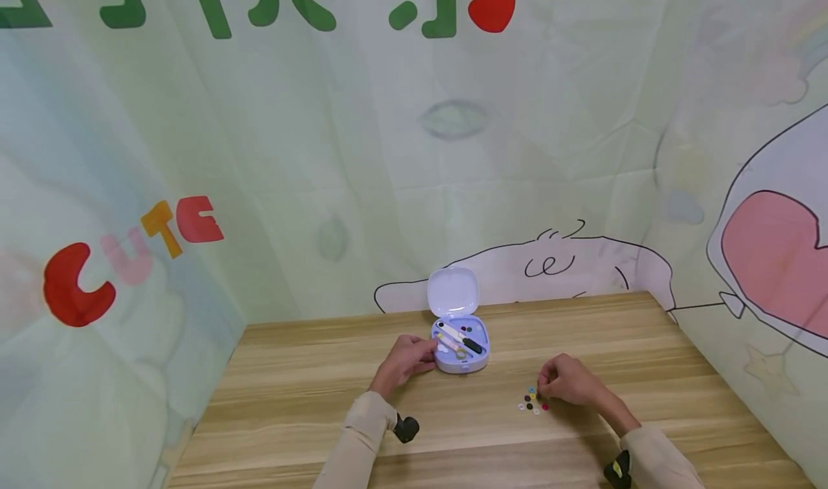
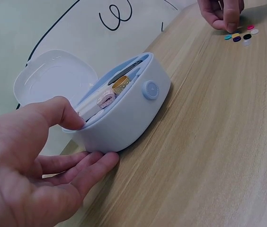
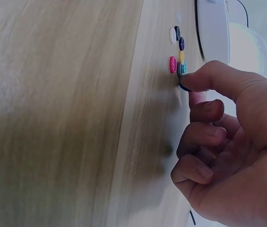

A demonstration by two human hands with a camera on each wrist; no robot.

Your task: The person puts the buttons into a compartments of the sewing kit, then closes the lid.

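Note:
A small pale-blue sewing box (image 1: 461,351) stands on the wooden table (image 1: 310,388) with its lid (image 1: 453,293) tipped open at the back. My left hand (image 1: 423,356) holds the box by its left side. In the left wrist view its thumb (image 2: 62,113) lies over the box rim and its fingers (image 2: 88,165) lie against the base of the box (image 2: 133,113). A cluster of small coloured buttons (image 1: 532,400) lies to the right. My right hand (image 3: 188,91) pinches a dark button (image 3: 184,87) at the edge of the cluster (image 3: 177,47).
Inside the box are a black-handled tool (image 1: 468,343), a rolled tape (image 2: 106,98) and a gold bobbin (image 2: 121,84). A printed cloth backdrop (image 1: 414,151) closes in the table at the back and on both sides. Bare wood lies in front of the hands.

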